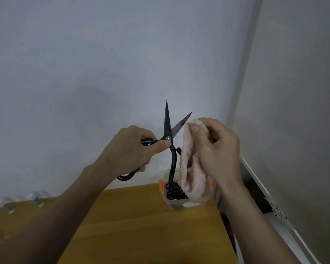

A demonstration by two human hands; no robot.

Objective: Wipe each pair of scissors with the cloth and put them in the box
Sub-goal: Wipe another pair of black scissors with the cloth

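The left hand [131, 149] grips the black scissors [169, 134] by one handle, blades splayed open and upward for access. The right hand [217, 149] pinches the pink cloth [191, 168] beside one blade, above the clear plastic box [187, 203].

Black scissors [168, 128] open, blades up; pink cloth [191, 168] folded beside; clear box [187, 203] holds scissors.

Box [187, 203] on table [141, 225], scissors [174, 192] inside it.

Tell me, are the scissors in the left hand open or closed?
Open: the scissors show two blades spread in a V above the pivot, held by the left hand.
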